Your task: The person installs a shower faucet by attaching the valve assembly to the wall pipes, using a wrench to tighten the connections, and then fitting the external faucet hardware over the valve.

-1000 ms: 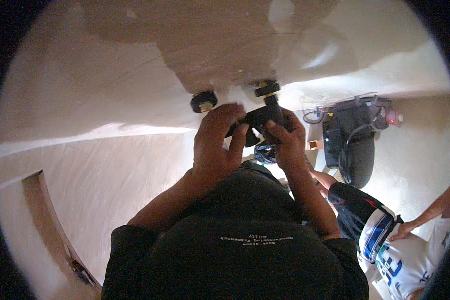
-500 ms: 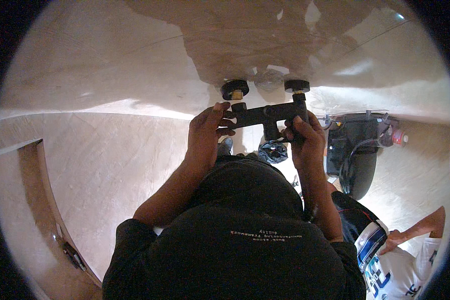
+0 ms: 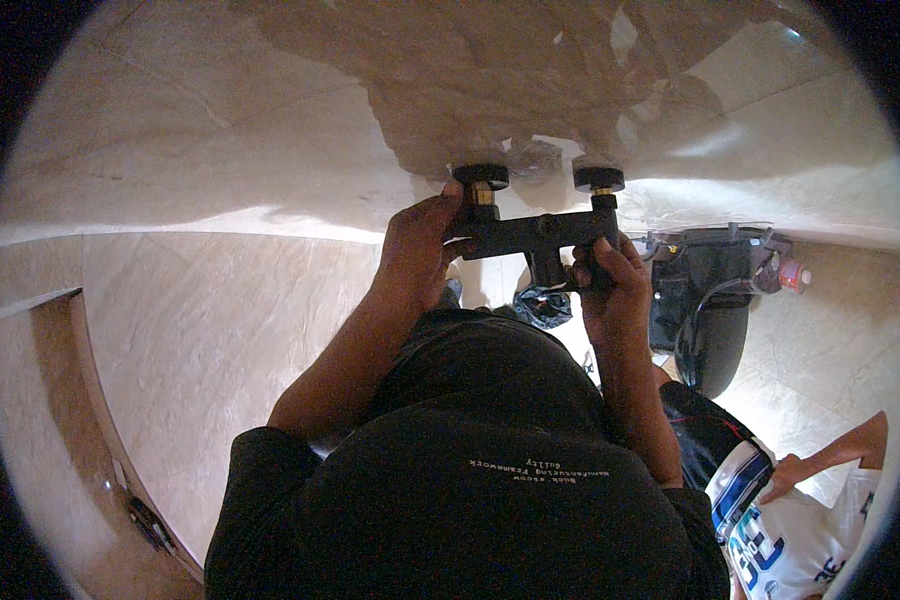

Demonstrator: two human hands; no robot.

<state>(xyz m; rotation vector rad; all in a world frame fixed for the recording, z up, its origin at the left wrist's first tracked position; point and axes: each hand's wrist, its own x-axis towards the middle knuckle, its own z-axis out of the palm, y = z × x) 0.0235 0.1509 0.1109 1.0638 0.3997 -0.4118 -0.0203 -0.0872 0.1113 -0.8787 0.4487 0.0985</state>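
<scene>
A black shower mixer tap (image 3: 515, 234) is held up against two wall fittings, with a short outlet pointing toward me. The left fitting has a round black flange (image 3: 481, 177) and a brass connector (image 3: 484, 195). On the right is a matching flange (image 3: 599, 180) with brass showing under it. Both inlets of the mixer meet the brass, though I cannot tell whether they are threaded on. My left hand (image 3: 416, 245) grips the mixer's left end, a fingertip reaching up to the left flange. My right hand (image 3: 615, 272) is closed around the right end, thumb on the front.
Below the mixer lies a black plastic bag (image 3: 544, 308). A black tool bag (image 3: 712, 300) stands by the wall at the right, beside a bottle with a red label (image 3: 794, 275). At lower right is another person in a white shirt (image 3: 795, 535). A wooden-looking edge (image 3: 95, 400) runs along the left.
The mixer's left end has come up to the left brass connector, closing the gap there. My left hand has moved toward the wall, a fingertip now at the flange. My right hand keeps its grip.
</scene>
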